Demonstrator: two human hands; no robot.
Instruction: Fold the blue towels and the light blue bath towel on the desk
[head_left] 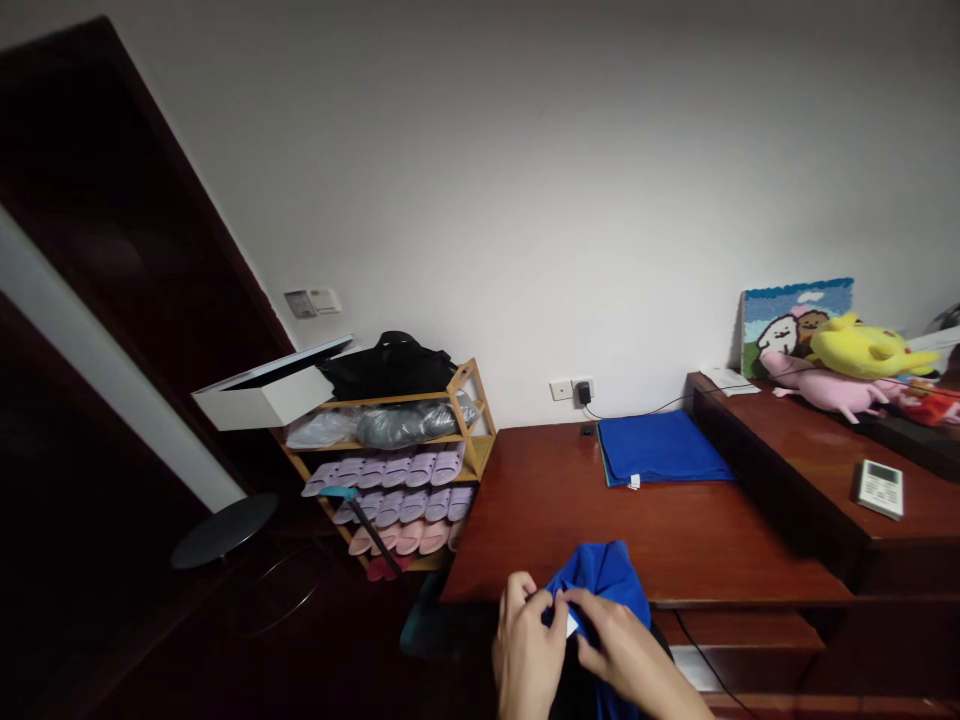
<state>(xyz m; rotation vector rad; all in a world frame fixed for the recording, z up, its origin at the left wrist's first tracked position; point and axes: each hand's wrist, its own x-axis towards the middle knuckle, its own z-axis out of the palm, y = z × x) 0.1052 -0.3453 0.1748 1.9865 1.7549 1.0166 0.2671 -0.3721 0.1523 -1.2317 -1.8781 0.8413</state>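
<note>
One bunched blue cloth [611,575] was pinched between the closed fingers of my left hand [529,645] and my right hand [624,642], at the near edge of the brown table [525,505], with a small white tag [572,625] showing between them. Farther back on that table lay a folded blue cloth [664,447], near the pale wall [525,220] and its black plug [584,394].
</note>
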